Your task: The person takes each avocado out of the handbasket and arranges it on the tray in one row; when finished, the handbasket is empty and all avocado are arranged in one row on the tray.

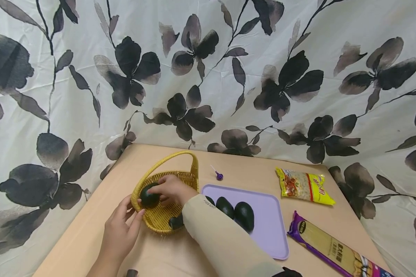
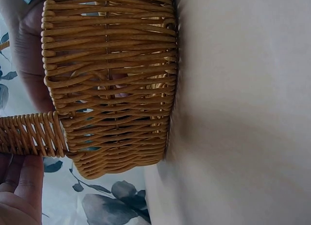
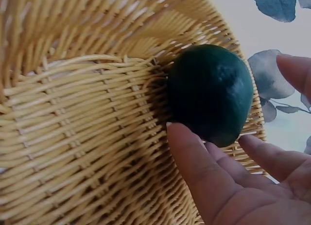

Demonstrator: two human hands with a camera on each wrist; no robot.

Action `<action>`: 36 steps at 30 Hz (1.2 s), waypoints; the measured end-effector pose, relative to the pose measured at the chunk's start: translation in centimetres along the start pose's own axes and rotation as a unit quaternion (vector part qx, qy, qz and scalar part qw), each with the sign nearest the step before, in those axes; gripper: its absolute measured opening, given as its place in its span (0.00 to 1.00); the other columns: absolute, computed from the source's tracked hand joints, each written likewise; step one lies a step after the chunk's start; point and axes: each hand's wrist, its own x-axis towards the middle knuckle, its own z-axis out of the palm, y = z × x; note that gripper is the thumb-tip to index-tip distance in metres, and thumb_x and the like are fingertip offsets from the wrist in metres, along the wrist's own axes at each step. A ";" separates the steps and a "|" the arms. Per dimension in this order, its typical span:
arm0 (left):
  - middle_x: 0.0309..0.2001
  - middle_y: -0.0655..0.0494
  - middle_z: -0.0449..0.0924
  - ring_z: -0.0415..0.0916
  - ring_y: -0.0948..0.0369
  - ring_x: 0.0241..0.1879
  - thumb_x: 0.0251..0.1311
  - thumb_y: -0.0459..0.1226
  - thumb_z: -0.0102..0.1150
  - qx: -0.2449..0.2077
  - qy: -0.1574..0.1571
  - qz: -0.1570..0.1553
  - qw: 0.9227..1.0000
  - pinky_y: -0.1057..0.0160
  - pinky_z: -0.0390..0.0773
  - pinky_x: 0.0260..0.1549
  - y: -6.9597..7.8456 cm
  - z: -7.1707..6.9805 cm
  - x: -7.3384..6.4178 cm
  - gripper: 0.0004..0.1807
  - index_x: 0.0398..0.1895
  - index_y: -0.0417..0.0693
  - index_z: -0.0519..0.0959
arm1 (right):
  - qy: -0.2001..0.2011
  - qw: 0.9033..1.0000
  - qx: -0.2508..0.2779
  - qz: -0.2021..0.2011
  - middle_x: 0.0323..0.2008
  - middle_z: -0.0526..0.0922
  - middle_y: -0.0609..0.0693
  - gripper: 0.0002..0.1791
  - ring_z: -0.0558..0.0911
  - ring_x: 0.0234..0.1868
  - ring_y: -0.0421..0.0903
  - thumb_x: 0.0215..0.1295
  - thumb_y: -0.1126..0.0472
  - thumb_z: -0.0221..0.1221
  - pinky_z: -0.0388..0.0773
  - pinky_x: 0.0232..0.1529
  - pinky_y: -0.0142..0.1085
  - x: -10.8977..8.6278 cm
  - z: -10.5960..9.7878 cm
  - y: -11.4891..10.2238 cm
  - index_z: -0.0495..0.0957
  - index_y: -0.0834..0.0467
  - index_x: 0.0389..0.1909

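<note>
A yellow woven basket (image 1: 159,227) with a tall arched handle stands on the table. My left hand (image 1: 119,227) grips it where the handle meets the rim; the left wrist view shows fingertips (image 2: 30,179) against the handle. Inside, a dark green avocado (image 3: 211,94) leans on the basket wall. My right hand (image 1: 173,189) reaches in, its fingers (image 3: 192,157) spread at the avocado and touching it, with one digit apart from it in the right wrist view. Another avocado (image 1: 175,222) lies lower in the basket, partly covered by the right sleeve.
A lilac tray (image 1: 270,231) right of the basket holds several avocados (image 1: 244,216), partly behind my sleeve. A purple lollipop (image 1: 219,176) lies behind the tray. Farther right are a yellow food packet (image 1: 303,186) and a long purple-edged packet (image 1: 336,248). Floral cloth (image 1: 228,77) hangs behind.
</note>
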 end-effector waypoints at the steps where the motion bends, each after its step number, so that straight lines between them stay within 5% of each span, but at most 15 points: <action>1: 0.58 0.44 0.81 0.79 0.52 0.58 0.61 0.27 0.70 -0.001 -0.001 -0.004 1.000 0.85 0.75 0.55 0.0 0.0 0.0 0.32 0.68 0.41 0.71 | 0.000 1.000 -0.004 0.003 0.49 0.82 0.61 0.34 0.85 0.47 0.61 0.56 0.60 0.76 0.88 0.50 0.60 0.0 0.0 -0.1 0.75 0.65 0.62; 15: 0.59 0.45 0.80 0.80 0.50 0.58 0.61 0.26 0.69 -0.005 0.002 0.002 1.000 0.84 0.75 0.56 0.2 0.3 0.0 0.32 0.68 0.41 0.70 | 0.016 1.000 0.015 0.009 0.47 0.82 0.60 0.34 0.87 0.39 0.55 0.57 0.60 0.76 0.91 0.46 0.54 1.1 0.5 0.8 0.74 0.64 0.62; 26: 0.57 0.45 0.81 0.81 0.48 0.57 0.59 0.26 0.70 0.000 0.004 0.005 1.000 0.85 0.74 0.55 0.2 0.3 -0.1 0.32 0.67 0.40 0.71 | 0.041 0.999 0.005 -0.006 0.55 0.78 0.60 0.37 0.83 0.53 0.58 0.56 0.60 0.76 0.88 0.52 0.57 0.5 2.0 0.8 0.72 0.67 0.64; 36: 0.57 0.44 0.81 0.81 0.49 0.57 0.61 0.26 0.69 -0.004 0.009 0.009 1.000 0.83 0.76 0.55 0.0 0.0 0.1 0.30 0.67 0.38 0.71 | 0.034 0.999 -0.026 -0.022 0.49 0.80 0.59 0.34 0.86 0.47 0.56 0.53 0.62 0.77 0.90 0.49 0.55 1.1 2.2 0.7 0.75 0.68 0.59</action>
